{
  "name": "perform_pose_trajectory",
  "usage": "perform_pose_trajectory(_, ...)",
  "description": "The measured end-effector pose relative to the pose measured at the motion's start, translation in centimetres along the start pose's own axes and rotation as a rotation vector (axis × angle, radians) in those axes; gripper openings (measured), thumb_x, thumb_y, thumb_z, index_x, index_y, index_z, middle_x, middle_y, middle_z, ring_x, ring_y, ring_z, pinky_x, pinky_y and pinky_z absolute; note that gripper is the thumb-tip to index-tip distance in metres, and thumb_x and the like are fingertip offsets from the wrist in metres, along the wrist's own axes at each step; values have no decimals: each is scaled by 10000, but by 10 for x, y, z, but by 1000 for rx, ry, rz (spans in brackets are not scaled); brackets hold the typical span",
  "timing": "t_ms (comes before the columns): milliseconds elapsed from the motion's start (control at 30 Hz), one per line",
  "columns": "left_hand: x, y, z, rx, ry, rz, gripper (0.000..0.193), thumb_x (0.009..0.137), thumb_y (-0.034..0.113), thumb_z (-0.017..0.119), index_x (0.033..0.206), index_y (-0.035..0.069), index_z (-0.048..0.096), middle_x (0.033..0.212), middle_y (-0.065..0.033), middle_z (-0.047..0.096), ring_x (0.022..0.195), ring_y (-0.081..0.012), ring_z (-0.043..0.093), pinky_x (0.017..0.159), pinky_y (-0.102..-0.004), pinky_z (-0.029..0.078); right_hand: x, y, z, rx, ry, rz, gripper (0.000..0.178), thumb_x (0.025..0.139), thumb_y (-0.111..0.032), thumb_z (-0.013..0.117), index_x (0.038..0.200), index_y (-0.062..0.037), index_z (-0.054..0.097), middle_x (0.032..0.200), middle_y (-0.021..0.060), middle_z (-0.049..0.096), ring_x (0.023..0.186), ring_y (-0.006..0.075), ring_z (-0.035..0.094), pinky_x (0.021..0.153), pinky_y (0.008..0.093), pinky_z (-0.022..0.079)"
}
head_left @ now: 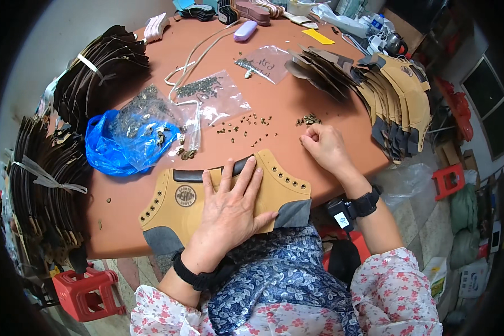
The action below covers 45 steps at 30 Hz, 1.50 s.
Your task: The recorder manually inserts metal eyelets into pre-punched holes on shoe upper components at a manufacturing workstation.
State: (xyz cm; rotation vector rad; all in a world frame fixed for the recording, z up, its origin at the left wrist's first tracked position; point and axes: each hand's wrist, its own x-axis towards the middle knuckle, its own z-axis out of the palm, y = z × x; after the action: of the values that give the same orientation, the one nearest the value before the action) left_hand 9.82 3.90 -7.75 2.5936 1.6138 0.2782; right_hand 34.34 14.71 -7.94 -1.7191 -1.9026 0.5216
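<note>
A tan shoe upper (pixel 176 215) with dark grey corners, a black padded edge and rows of eyelets lies flat at the table's near edge. My left hand (pixel 229 204) rests on it, palm down with fingers spread. To the right, my right hand (pixel 325 145) is closed in a pinch just above the table; whatever is between its fingertips is too small or hidden. Just beyond those fingers sits a small heap of brass-coloured metal pieces (pixel 308 119). More loose metal pieces (pixel 245 124) are scattered left of the heap.
Bundled dark shoe pieces (pixel 47 179) stand at the left, and a stack of tan uppers (pixel 397 98) at the right. Between them lie a blue plastic bag (pixel 109 148), clear bags of hardware (pixel 213 101), a white cord (pixel 193 64) and a lilac case (pixel 245 31).
</note>
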Motion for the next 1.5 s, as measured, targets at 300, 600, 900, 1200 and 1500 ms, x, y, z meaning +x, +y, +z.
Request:
perform_pose_trajectory(300,0,0,1,-10,18,17,847,855,643,609,1471,76,480,1579,-96,361,1471,-405,277,1085,-749,237,-10,20,-6,72,91,-426,137,902,-55,621,1006,-39,707,941,146,703,834,353,684,723,418,544)
perform_pose_trajectory(600,-1,0,-1,21,6,2,862,844,675,604,1492,123,465,1598,-79,349,1459,-397,304,1110,-720,222,-1,22,-11,-277,17,-668,54,871,-72,667,917,-50,650,867,123,613,787,347,647,667,439,530)
perform_pose_trajectory(900,-1,-1,1,22,3,6,866,852,674,592,1502,120,445,1600,-76,341,1458,-398,305,1111,-717,224,-15,-31,21,-152,155,-784,91,830,-109,709,860,-72,631,795,95,587,736,298,638,635,392,529)
perform_pose_trajectory(1200,-1,-2,4,21,16,14,862,854,671,589,1498,115,448,1602,-76,338,1461,-393,302,1112,-710,219,-10,-26,41,-154,137,-863,60,820,-83,674,864,-78,633,880,51,606,834,242,642,702,356,536)
perform_pose_trajectory(1500,-1,-2,3,13,21,12,868,851,672,596,1500,116,444,1597,-79,348,1461,-389,304,1111,-703,224,-16,-24,35,-46,63,-840,122,824,-102,695,941,-69,683,963,61,638,866,260,652,749,373,540)
